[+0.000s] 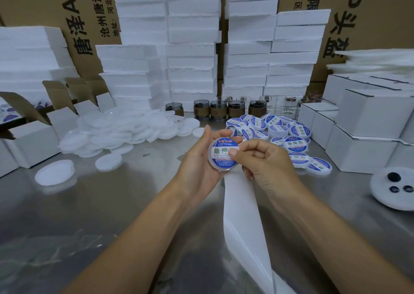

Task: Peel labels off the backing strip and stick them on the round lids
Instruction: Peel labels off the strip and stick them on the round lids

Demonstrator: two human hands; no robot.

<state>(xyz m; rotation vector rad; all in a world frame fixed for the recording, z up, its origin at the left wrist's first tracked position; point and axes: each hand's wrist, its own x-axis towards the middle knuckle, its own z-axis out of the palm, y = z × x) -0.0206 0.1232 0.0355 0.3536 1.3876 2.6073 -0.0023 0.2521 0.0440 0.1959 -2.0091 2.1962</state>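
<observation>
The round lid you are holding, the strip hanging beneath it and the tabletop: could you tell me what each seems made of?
Lid: likely plastic, its rim milky and translucent. Strip: probably coated paper, white, smooth, bending limply. Tabletop: apparently brushed metal, grey with blurred reflections.

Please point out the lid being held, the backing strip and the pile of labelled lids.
held lid (220, 151): head view, on its label's printed face.
backing strip (240, 204): head view, mid-width of the hanging white strip.
labelled lids pile (295, 142): head view, top of one front lid.
</observation>
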